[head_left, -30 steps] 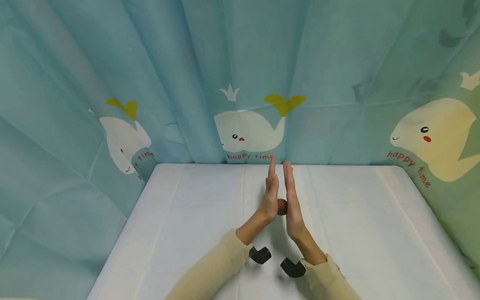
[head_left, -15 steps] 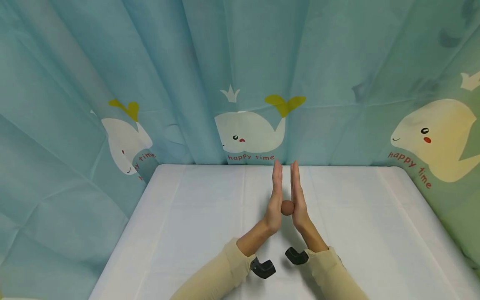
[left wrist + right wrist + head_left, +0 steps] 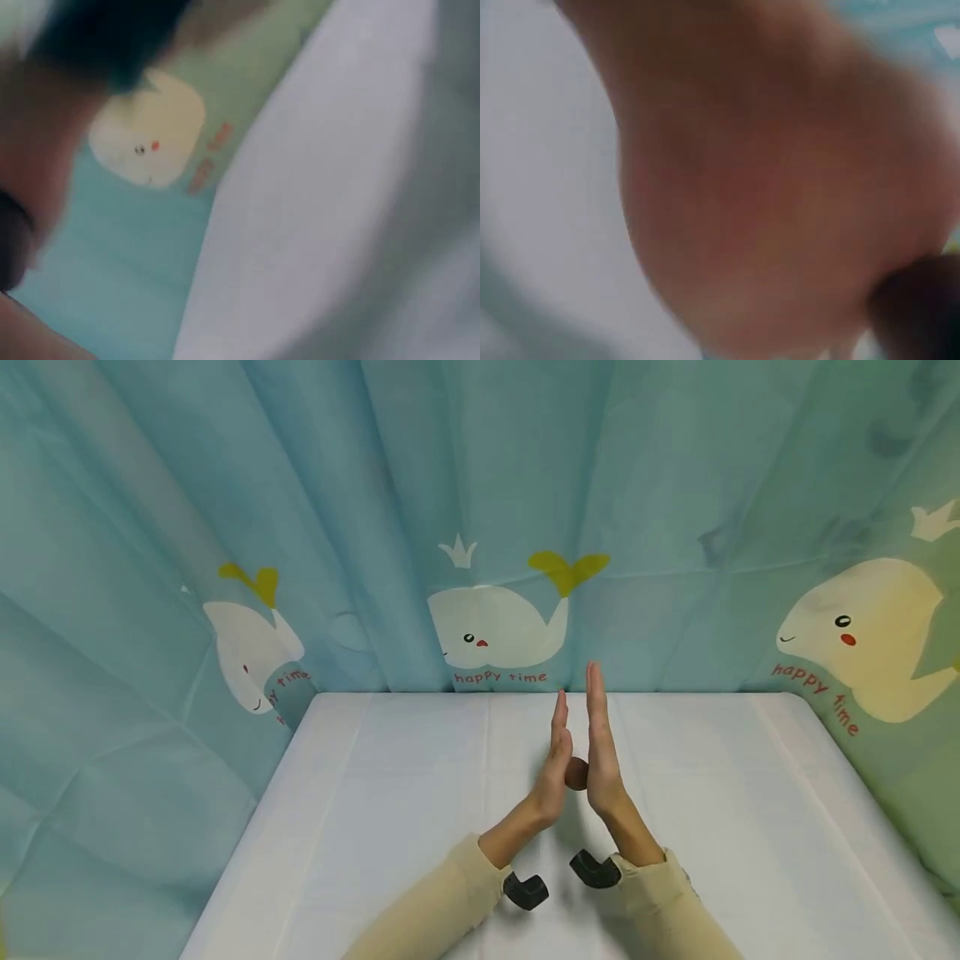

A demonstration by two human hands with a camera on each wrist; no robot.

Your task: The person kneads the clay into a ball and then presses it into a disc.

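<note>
A small brown ball (image 3: 577, 774) is pressed between two upright flat palms above the white table. My left hand (image 3: 552, 781) touches it from the left, its fingers straight and pointing away from me. On the other side my right hand (image 3: 603, 764) lies against it, fingers straight and reaching farther forward than the left ones. Dark and blurred, the ball (image 3: 11, 244) shows at the left edge of the left wrist view. In the right wrist view the palm (image 3: 780, 195) fills most of the picture, with the ball at the lower right.
The white-covered table (image 3: 405, 777) spreads out under both hands. A blue-green curtain (image 3: 360, 527) printed with whales hangs along its back and sides. Each beige sleeve has a black wrist-camera mount, one at the left wrist (image 3: 527, 891) and one at the right (image 3: 596, 869).
The palms have slid against each other: the right hand has gone forward and the left hand back. The ball has stayed between them and shifted slightly right.
</note>
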